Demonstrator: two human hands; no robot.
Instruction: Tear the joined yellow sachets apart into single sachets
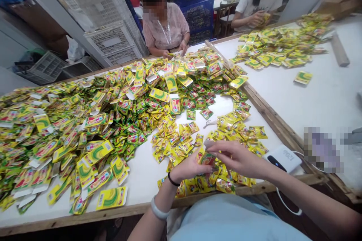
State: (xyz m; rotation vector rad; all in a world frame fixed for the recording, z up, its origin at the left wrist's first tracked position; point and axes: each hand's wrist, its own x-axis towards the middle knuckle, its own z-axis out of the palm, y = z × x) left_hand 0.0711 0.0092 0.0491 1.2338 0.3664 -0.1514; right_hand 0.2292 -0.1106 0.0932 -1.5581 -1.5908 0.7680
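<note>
My left hand [189, 168] and my right hand [236, 157] meet over the near edge of the white table [144, 175]. Together they pinch a small green and red sachet [208, 157] between the fingertips. Under them lies a loose heap of small yellow sachets [181, 141]. My left wrist wears a pale bangle and a black band. A huge pile of yellow and green packets [85, 120] covers the table's left and far side. Flat yellow header cards [111, 198] lie at the near left.
A wooden strip [268, 115] divides this table from a second white table [311, 94] bearing more packets [283, 45]. A white power bank [283, 157] with a cable sits near my right forearm. Two people sit across, handling packets. White and blue crates stand behind them.
</note>
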